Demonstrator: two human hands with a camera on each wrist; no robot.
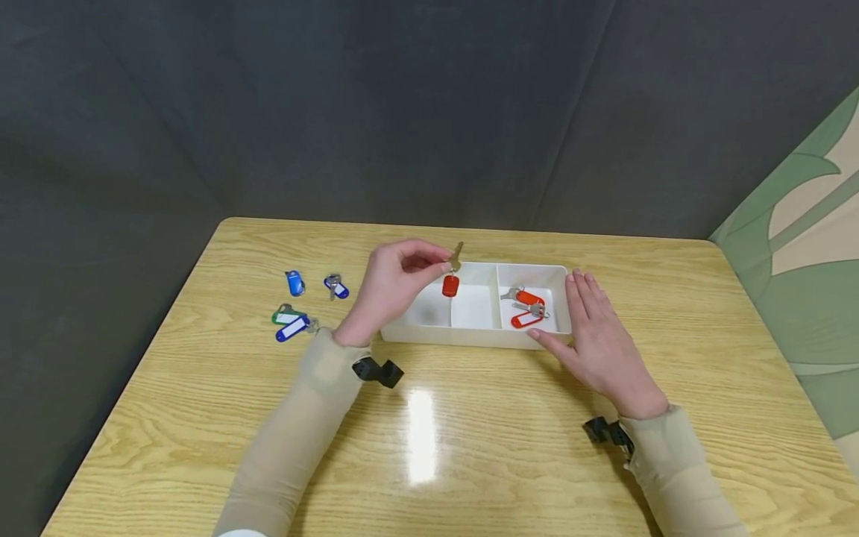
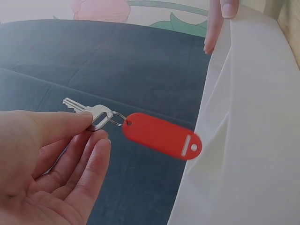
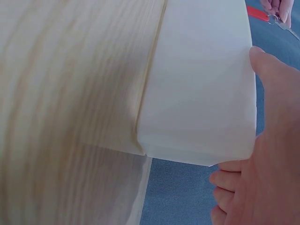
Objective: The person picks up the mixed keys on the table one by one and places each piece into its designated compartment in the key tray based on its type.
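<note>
Dark fabric (image 1: 429,112) is standing behind the tray (image 1: 456,338), which is sitting on a wooden bench (image 1: 510,432). The left hand (image 1: 392,280) is pinching a red-tagged key (image 1: 456,259) above the tray; the right hand (image 1: 607,350), fingers straight, is resting against its right end. With only fingertips holding, a slip could be sending the key tumbling.

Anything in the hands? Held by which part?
Left hand pinches a key by its head; the attached red tag hangs loose. Right hand only rests against the right end of the white tray.
</note>
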